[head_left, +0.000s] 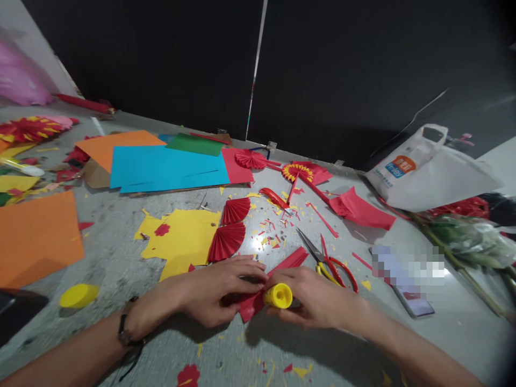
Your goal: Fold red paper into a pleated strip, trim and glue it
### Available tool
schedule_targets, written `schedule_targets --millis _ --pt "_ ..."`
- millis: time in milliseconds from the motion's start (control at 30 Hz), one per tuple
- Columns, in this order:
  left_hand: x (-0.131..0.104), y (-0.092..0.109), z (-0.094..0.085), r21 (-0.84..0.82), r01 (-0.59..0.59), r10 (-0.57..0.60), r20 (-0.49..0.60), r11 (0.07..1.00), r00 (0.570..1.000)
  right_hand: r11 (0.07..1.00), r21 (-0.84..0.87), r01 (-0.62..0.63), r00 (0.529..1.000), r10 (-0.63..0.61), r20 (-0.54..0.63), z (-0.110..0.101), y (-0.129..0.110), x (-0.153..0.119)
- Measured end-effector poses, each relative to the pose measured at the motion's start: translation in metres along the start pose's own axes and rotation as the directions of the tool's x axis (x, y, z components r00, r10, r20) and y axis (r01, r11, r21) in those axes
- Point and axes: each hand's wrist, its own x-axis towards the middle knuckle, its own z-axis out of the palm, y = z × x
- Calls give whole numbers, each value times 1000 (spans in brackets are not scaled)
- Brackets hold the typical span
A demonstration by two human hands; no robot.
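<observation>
My right hand (pixel 306 295) is closed around a yellow glue stick (pixel 281 296), its round base turned towards me. Beneath it lies a folded strip of red paper (pixel 288 262), slanting up to the right. My left hand (pixel 220 290) grips the lower part of this strip, fingers bent and close to the right hand; the glue stick's tip is hidden. Just beyond the left hand are two pleated red paper fans (pixel 227 241) beside a cut yellow sheet (pixel 181 236). Scissors (pixel 330 263) with red and yellow handles lie past my right hand. A yellow cap (pixel 79 295) rests at the left.
Blue (pixel 169 166) and orange sheets (pixel 38 236) lie at the left and back. A red-handled cutter (pixel 274 198), a finished-looking paper fan flower (pixel 298 173) and paper scraps lie beyond my hands. At the right are a phone (pixel 415 301) and a white plastic bag (pixel 435 172).
</observation>
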Motion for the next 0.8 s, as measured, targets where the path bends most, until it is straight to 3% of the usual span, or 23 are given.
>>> schedule_targets --millis 133,233,333,433,667,800 --pt "0 0 0 6 14 -14 -6 1000 1000 999 31 20 998 -18 -64 -2 2 -5" --pt "-2 -1 4 -1 25 -25 -19 1000 1000 996 85 -11 980 28 -198 -5 -1 -18" --pt "-3 -3 10 0 39 -39 -24 999 999 983 164 -81 918 137 -371 -9 -6 -35" --pt "-3 -2 12 6 67 -66 -28 998 997 969 221 -110 861 204 -467 -7 -9 -46" --pt "0 6 5 88 63 -67 48 994 997 961 235 -145 866 239 -439 12 -5 -43" --pt "-1 4 4 79 52 -57 65 996 996 964 199 -178 881 247 -404 12 -2 -41"
